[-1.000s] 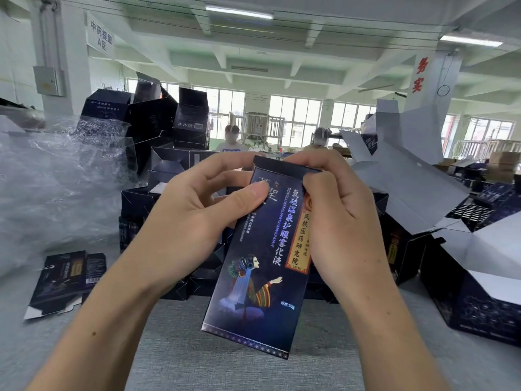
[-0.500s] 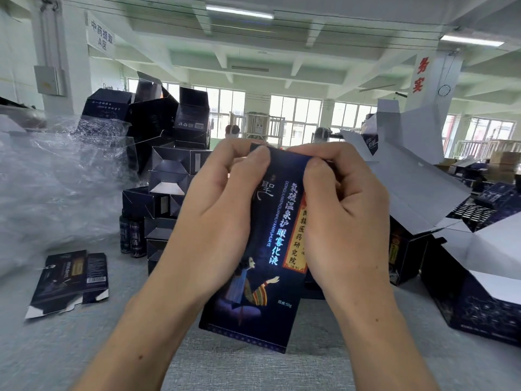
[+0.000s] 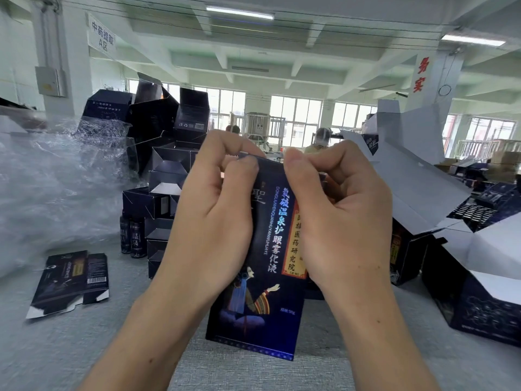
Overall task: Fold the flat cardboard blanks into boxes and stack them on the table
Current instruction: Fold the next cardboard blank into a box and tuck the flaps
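Fingers (image 3: 225, 143) now tighter around box (image 3: 262, 309) top

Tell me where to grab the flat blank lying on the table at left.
Pinch the flat blank at its near edge, where the white-backed flaps jut toward you. It lies flat on the table, so there's no wall to grasp. Probably come from the near side, sliding fingers under.

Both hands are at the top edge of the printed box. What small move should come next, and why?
Probably press the top flap down and tuck it shut. The left hand and right hand both pinch the upper edge of the dark blue box, held upright above the grey table, so the work is at that end. The fingers hide whether the flap is already seated.
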